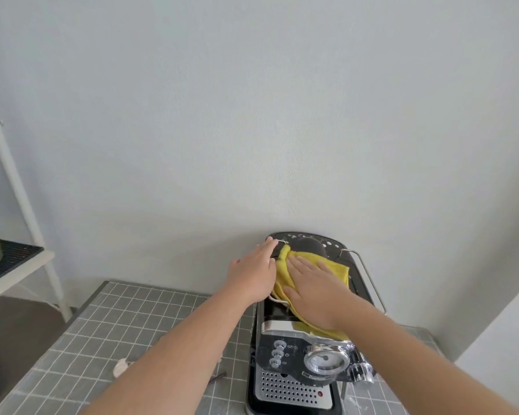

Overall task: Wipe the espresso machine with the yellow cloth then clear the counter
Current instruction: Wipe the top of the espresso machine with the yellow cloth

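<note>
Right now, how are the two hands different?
The right hand lies flat on the yellow cloth; the left hand touches the bare left edge of the espresso machine. The left hand reaches farther back than the right hand. Both have straight fingers atop the machine.

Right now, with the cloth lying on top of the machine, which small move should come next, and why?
Probably slide the right hand, pressing flat on the yellow cloth, toward the back of the espresso machine: the rear top lies uncovered, and the left hand rests on its left edge.
</note>
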{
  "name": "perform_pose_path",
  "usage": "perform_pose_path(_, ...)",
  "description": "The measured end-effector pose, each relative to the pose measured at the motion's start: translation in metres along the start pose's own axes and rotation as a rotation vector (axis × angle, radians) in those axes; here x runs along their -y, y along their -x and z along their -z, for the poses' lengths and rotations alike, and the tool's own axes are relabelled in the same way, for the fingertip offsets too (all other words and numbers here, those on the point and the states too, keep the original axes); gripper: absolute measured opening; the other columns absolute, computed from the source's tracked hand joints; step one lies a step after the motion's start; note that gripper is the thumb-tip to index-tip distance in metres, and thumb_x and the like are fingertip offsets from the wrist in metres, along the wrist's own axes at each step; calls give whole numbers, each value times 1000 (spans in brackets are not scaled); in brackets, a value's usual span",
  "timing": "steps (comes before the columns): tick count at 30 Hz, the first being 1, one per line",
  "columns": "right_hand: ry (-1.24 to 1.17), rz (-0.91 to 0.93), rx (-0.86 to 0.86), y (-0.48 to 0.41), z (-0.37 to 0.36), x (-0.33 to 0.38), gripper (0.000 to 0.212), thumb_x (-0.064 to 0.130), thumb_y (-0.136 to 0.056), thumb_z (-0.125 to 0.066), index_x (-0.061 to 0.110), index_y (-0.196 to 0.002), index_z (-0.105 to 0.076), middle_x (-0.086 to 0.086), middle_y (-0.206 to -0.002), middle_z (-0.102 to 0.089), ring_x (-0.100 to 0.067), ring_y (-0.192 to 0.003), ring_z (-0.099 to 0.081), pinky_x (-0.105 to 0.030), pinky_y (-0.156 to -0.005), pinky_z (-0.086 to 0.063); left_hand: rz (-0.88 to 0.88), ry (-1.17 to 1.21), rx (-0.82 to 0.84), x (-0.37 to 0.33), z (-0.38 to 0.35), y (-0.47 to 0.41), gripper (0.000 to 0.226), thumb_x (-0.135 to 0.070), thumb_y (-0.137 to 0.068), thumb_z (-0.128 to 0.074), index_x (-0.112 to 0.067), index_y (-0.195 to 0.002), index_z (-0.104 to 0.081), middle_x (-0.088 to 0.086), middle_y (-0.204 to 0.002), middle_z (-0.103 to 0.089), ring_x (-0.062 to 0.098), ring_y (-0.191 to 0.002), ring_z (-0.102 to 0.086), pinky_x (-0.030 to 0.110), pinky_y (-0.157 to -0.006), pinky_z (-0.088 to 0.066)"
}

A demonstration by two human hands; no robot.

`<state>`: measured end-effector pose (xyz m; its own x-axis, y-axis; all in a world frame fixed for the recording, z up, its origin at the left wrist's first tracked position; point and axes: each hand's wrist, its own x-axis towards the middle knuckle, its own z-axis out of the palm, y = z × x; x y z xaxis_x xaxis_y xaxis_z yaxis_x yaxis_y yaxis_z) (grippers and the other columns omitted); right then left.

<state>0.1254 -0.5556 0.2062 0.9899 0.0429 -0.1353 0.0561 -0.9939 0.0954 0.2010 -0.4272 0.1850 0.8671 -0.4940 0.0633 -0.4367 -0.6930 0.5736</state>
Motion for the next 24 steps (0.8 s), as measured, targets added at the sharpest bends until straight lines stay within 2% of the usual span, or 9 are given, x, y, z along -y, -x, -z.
perform_pose_path(2, 19, 38, 12, 35, 1, 0, 59, 43, -98, -8, 16, -150, 2, 3, -159, 4, -12, -146, 6, -39, -118, 6, -4, 10, 4, 1, -1, 0, 48, -25, -103, -22, -34, -150, -17, -17, -160, -8, 13, -144, -26, 44, -114, -25)
perform_pose_path(5, 123, 34, -21, 59, -1, 3, 77, 52, -83, 20, 20, -150, 1, 8, -159, 1, -10, -146, 5, -48, -114, 16, -7, 39, 9, 1, -2, 1, 48, -26, -103, -21, -34, -150, -16, -17, -160, -7, 14, -143, -29, 44, -113, -26)
perform_pose_path(6, 122, 11, -29, 54, 1, 3, 73, 50, -85, 17, 20, -150, -2, 8, -159, -2, -10, -146, 3, -50, -113, 16, -2, 46, 10, 1, -2, 1, 49, -26, -103, -21, -34, -150, -14, -15, -160, -8, 14, -144, -28, 44, -114, -25)
perform_pose_path(9, 40, -77, 4, 10, 6, -4, 58, 42, -97, -8, 18, -150, -4, 7, -159, -3, -10, -146, 2, -53, -114, 14, 12, 46, 15, -1, -1, 2, 49, -26, -103, -22, -31, -151, -12, -7, -160, -18, 19, -143, -28, 41, -114, -25)
perform_pose_path(15, -45, -200, 8, -63, 6, -11, 59, 38, -97, -12, 11, -149, -5, 0, -159, -5, -15, -146, 1, -55, -115, 10, 25, 1, -11, -4, 3, 3, 51, -25, -102, -24, -29, -151, -12, -1, -157, -28, 24, -140, -34, 40, -111, -29)
perform_pose_path(20, -87, -124, -63, -6, -7, 2, 57, 39, -99, -14, 15, -150, -5, 4, -159, -5, -13, -146, 2, -48, -117, 5, 24, -9, -30, -3, 0, 1, 53, -24, -102, -24, -29, -152, -9, 2, -151, -39, 27, -130, -46, 38, -105, -33)
perform_pose_path(24, -158, 6, -74, 50, -10, 6, 54, 41, -99, -16, 25, -150, -4, 14, -157, -4, -4, -144, 5, -35, -118, 3, 9, 64, -20, 3, -2, 0, 50, -30, -103, -24, -32, -151, -10, 2, -151, -40, 29, -133, -43, 39, -109, -32)
